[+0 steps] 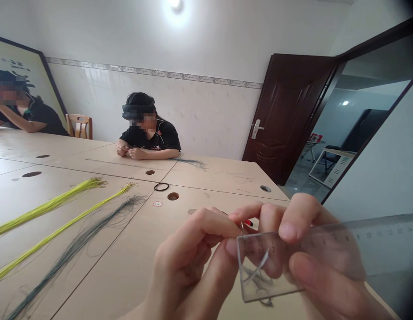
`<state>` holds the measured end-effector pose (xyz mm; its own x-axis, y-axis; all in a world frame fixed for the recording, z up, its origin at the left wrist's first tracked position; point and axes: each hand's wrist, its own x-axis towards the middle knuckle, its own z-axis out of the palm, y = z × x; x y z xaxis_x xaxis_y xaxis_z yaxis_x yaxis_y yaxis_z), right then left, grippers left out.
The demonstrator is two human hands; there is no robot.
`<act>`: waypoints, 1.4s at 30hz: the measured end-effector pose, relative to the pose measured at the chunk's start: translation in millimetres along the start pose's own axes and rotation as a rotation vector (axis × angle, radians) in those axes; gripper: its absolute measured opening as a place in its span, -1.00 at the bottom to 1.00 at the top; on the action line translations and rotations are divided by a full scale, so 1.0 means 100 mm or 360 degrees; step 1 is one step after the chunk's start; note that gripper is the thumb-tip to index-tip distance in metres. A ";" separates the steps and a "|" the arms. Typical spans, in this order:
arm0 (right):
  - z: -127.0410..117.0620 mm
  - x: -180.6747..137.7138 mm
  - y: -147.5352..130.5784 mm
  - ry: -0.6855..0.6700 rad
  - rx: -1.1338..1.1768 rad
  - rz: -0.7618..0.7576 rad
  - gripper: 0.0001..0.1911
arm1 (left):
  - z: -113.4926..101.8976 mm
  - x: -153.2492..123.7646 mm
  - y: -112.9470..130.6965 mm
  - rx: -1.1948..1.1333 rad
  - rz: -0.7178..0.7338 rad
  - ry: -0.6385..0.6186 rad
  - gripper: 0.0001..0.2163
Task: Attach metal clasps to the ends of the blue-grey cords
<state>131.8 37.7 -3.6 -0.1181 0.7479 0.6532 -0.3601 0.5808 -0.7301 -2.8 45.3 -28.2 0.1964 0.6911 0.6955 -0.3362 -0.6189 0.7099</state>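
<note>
A clear plastic ruler (266,291) with centimetre marks is gripped between the thumb and fingers of my right hand (313,249). Its zero end points left, against the fingertips of my left hand (206,249). Between that hand's thumb and forefinger sits a small curved metal hook (242,228), mostly hidden by the fingers. Behind my hands shows the tip of a red and black object (248,223). Through and below the ruler I see metal pieces lying on the table, too covered to name.
Bundles of yellow line (49,213) and dark grey line (82,244) lie on the table (116,284) at left. A black ring (161,186) and a small label (157,204) lie near a cable hole (173,196). A co-worker (149,133) sits opposite, another person (29,111) further left.
</note>
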 end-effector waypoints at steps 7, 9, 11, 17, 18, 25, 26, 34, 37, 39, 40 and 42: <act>0.02 0.02 0.02 0.0006 0.0056 -0.0029 -0.89 | 0.01 0.01 0.02 -0.0001 0.0018 0.0006 -0.83; 0.02 0.03 0.01 0.0062 0.0025 0.0004 -0.84 | 0.01 0.01 0.02 -0.0017 0.0017 0.0004 -0.82; 0.02 0.04 0.01 0.0100 -0.0013 0.0031 -0.80 | 0.01 0.01 0.01 -0.0038 0.0005 0.0000 -0.81; 0.02 0.05 0.01 0.0067 -0.0042 0.0021 -0.80 | 0.00 0.00 -0.01 -0.0008 -0.0026 -0.0009 -0.84; 0.02 0.05 0.01 0.0055 -0.0036 0.0017 -0.81 | 0.01 0.01 -0.01 -0.0021 -0.0032 -0.0020 -0.83; -0.01 0.03 0.02 0.0041 -0.0040 0.0015 -0.89 | 0.01 0.01 0.01 -0.0010 -0.0042 -0.0032 -0.82; -0.01 0.02 0.03 0.0035 -0.0024 0.0014 -0.89 | 0.01 0.01 0.01 -0.0014 -0.0037 -0.0043 -0.82; -0.35 0.11 0.00 -0.0180 0.0089 -0.0006 -0.55 | -0.02 0.06 -0.03 -0.0346 -0.0124 0.0186 -0.84; -0.59 0.24 0.06 -0.0220 -0.0492 0.0585 -0.45 | -0.07 0.11 -0.02 -0.0520 -0.0089 0.0367 -0.80; -0.69 0.30 0.19 -0.0282 -0.1011 0.1056 -0.51 | -0.10 0.14 0.00 -0.0600 -0.0106 0.0415 -0.76; -0.72 0.31 0.28 -0.0313 -0.1174 0.1200 -0.55 | -0.11 0.15 0.02 -0.0623 -0.0131 0.0438 -0.74; -0.72 0.31 0.51 -0.0396 -0.1321 0.1366 -0.61 | -0.13 0.18 0.05 -0.0662 -0.0179 0.0493 -0.73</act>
<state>176.4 114.1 -35.3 -0.2339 0.9605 -0.1506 0.6124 0.0252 -0.7901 -12.7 59.1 -13.9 -0.0079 0.8616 0.5076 -0.6782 -0.3776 0.6305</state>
